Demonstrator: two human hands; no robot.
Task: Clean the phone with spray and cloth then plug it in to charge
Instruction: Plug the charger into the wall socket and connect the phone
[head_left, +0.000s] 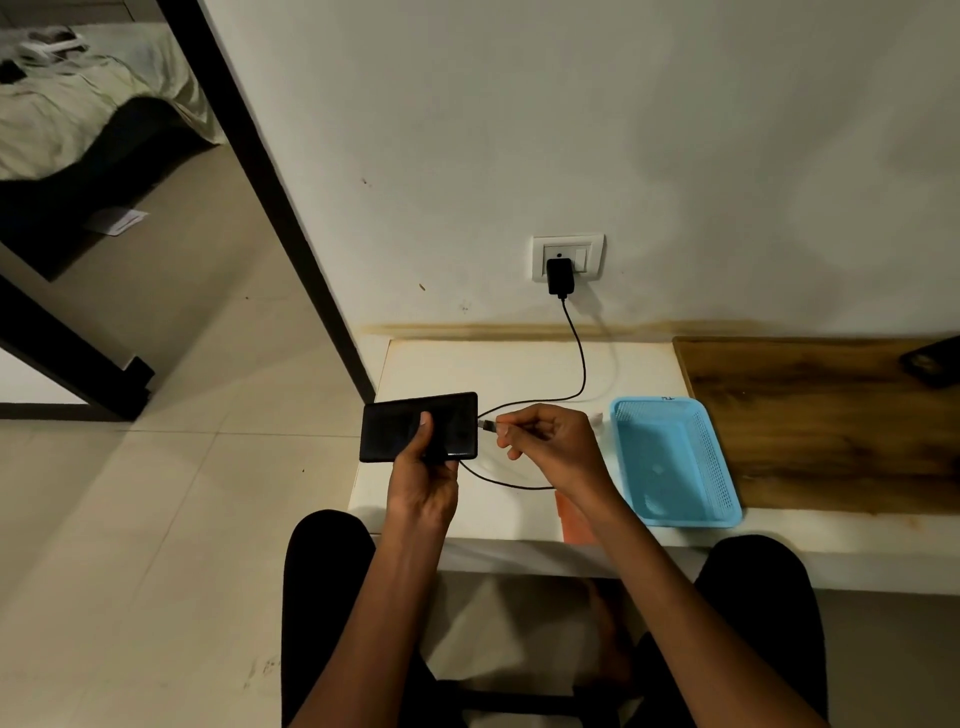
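My left hand (423, 478) grips a black phone (395, 428) held flat and lengthwise above the left end of the white ledge (519, 374), thumb on its dark screen. Just right of the phone's short edge, my right hand (550, 441) pinches the plug end (487, 425) of a black charging cable (576, 358); the plug tip sits a small gap from the phone. The cable runs up to a black adapter (560, 276) plugged into the white wall socket (568, 257). An orange cloth (574, 522) lies on the ledge, partly hidden under my right forearm. No spray bottle is clearly visible.
A light blue mesh basket (675, 462) sits on the ledge right of my right hand. A wooden board (821, 421) covers the ledge further right, with a dark object (932, 361) at its far corner. A dark door frame (270, 208) stands left, with tiled floor below.
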